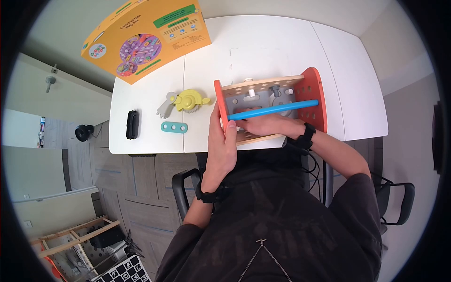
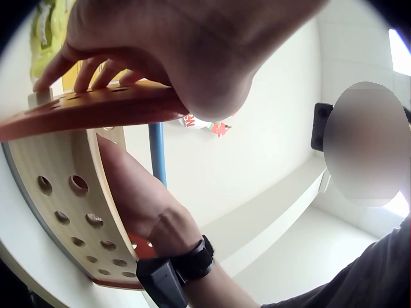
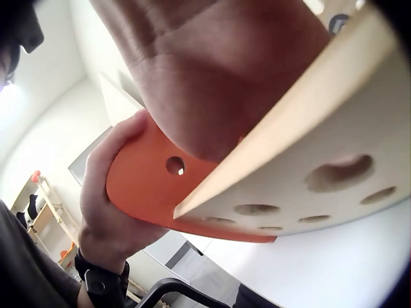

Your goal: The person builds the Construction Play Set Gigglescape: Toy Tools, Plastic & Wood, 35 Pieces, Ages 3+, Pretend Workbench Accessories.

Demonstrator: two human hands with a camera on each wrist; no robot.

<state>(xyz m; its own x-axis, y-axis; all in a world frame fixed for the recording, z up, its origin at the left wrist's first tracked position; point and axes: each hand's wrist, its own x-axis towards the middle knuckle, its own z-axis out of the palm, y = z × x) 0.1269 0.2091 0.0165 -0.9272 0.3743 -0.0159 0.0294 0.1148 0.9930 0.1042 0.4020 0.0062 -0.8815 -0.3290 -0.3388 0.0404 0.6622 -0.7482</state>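
A toy toolbox with red end panels (image 1: 320, 105), holed wooden sides (image 2: 58, 186) and a blue rod (image 1: 263, 112) for a handle sits at the table's front edge. My left hand (image 1: 221, 148) grips its left end panel, thumb at the near edge and fingers spread over the outer face. My right hand (image 1: 268, 125) reaches under the rod into the box; its fingertips are hidden, so I cannot tell what they hold. A white peg (image 1: 252, 93) and a grey bolt (image 1: 275, 90) poke through the far side.
Left of the toolbox lie a yellow-green toy saw-like piece (image 1: 189, 100) with a grey part (image 1: 166, 106), a teal strip (image 1: 174, 127) with three holes, and a black case (image 1: 132, 124). An orange play-set carton (image 1: 178, 33) stands at the back left. A chair (image 1: 181, 183) is below.
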